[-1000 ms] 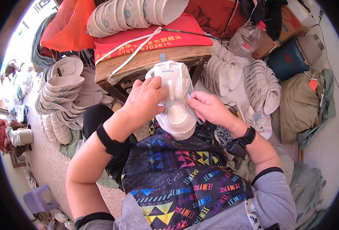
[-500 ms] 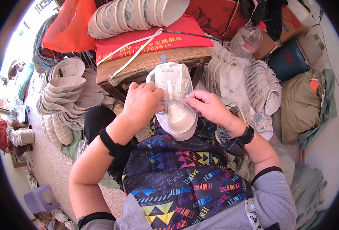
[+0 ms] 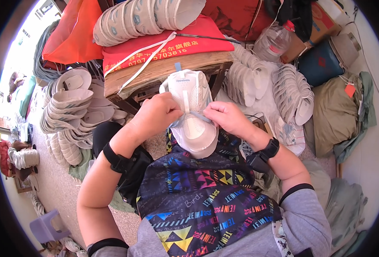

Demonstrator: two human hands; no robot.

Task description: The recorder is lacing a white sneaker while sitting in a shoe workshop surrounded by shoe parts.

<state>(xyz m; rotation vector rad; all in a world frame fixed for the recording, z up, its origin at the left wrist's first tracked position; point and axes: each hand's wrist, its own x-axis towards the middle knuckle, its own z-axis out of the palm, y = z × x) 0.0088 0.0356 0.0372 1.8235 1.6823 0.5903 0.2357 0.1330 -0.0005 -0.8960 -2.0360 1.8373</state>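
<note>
A white mesh shoe upper [image 3: 197, 136] rests toe-down toward my lap, its tongue end against the edge of a wooden stool [image 3: 138, 79]. A blue-grey shoelace [image 3: 200, 116] runs across its front, over the lower end of the tongue. On the left side, my left hand [image 3: 157, 112] is closed, thumb and fingers pinching the lace. My right hand [image 3: 227, 118] pinches the lace at the right side with thumb and forefinger. A small blue loop [image 3: 178, 67] sticks up from the upper's far end.
A row of nested shoe uppers [image 3: 144, 21] lies on the red cloth [image 3: 168, 53] covering the stool, beside a loose white lace [image 3: 144, 64]. More stacked uppers [image 3: 67, 103] stand at left and others [image 3: 292, 92] at right. Behind these are a plastic bottle [image 3: 274, 43] and a blue container [image 3: 320, 62].
My right hand has drawn in slightly lower and closer to the upper. My left hand has shifted down a little, and the lace now lies tighter across the front. The view has shifted slightly.
</note>
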